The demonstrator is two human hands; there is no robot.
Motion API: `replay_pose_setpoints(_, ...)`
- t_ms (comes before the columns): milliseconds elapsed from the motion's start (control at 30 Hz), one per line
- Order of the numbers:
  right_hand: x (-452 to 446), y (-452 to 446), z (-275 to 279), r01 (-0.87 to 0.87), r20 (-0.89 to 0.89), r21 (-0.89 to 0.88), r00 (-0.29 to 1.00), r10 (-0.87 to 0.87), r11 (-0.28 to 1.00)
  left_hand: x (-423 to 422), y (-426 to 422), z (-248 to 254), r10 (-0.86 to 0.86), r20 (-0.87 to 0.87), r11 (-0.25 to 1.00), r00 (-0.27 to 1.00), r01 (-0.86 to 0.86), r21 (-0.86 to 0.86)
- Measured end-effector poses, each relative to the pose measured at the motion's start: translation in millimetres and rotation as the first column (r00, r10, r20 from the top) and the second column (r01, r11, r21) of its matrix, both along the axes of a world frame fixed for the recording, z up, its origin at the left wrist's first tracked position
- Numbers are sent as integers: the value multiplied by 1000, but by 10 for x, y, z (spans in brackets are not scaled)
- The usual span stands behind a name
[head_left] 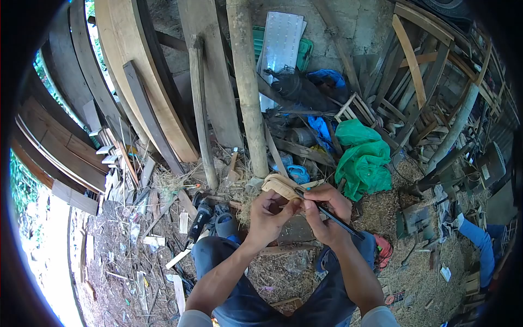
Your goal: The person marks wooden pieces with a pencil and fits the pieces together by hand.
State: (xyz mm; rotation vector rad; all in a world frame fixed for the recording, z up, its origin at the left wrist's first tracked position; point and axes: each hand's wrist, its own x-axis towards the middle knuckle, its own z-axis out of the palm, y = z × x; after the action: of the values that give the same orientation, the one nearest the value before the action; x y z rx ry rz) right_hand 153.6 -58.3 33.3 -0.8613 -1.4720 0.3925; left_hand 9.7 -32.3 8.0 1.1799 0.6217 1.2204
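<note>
A small pale piece of carved wood (279, 187), with a curved outline, is gripped in my left hand (266, 222), the fingers bent around its near side. My right hand (328, 211) is closed around a slim dark tool (347, 229), whose shaft points down to the right. The tool's upper end meets the wood or lies right beside it; its tip is too small to tell. Both hands come together above my parted knees, the fingertips nearly touching.
A black power tool (200, 222) lies left of my knee. Ahead stand a round pole (246, 87) and tall leaning planks (144, 82). A green plastic bag (364, 158) sits front right. Wood scraps and shavings cover the ground (122, 267). Wooden frames (414, 65) are stacked far right.
</note>
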Motion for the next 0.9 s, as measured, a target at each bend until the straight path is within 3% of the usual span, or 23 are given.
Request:
replay_pose_setpoints(433, 11, 2, 14, 14, 29, 19, 999, -14, 1000, -15, 7, 3, -2, -28, 1000, 1000, 3, 6)
replay_pose_setpoints(500, 17, 11, 14, 17, 43, 40, 999, -19, 999, -30, -1, 28, -10, -98, 1000, 995, 10, 5)
replay_pose_setpoints(600, 8, 7, 4, 16, -14, 63, 1000, -16, 998, 12, 10, -10, 14, -43, 1000, 999, -14, -16)
replay_pose_setpoints(900, 8, 2, 39, 12, 39, 45, 999, -14, 999, 7, 0, 33, -3, -64, 1000, 998, 4, 24)
